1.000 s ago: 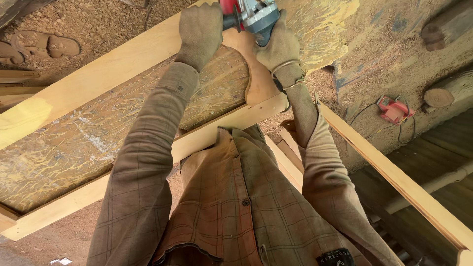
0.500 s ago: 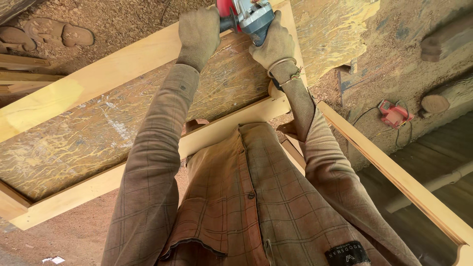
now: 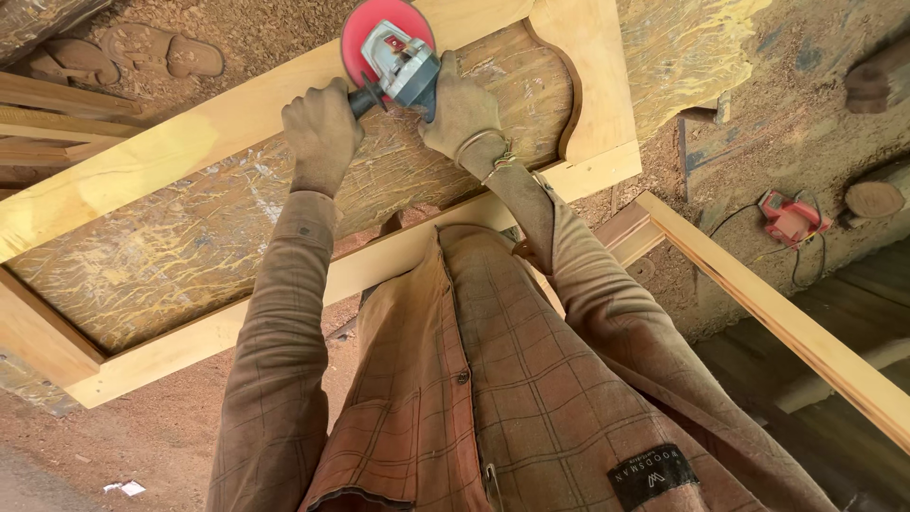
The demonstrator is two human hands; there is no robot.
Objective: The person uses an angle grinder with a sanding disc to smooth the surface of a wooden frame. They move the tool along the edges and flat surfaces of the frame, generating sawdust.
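A grey power sander (image 3: 403, 64) with a round red disc rests on the pale wooden frame (image 3: 190, 133) of a large panel. My left hand (image 3: 322, 128), gloved, grips the sander's black side handle. My right hand (image 3: 462, 109), also gloved, wraps the sander's grey body. The disc lies on the frame's far rail. Inside the frame is a rough board streaked with yellow glue (image 3: 218, 237). A curved pale end piece (image 3: 588, 76) closes the frame on the right.
A long pale wooden strip (image 3: 787, 322) runs diagonally at right. A small red power tool with a cord (image 3: 789, 216) lies on sawdust-covered ground. Sandals (image 3: 161, 52) lie at top left beside stacked planks (image 3: 47, 123). A log end (image 3: 874, 199) shows at right.
Both hands and the sander have shifted left along the far rail and lower in view. The red disc and the frame's curved end piece now show fully.
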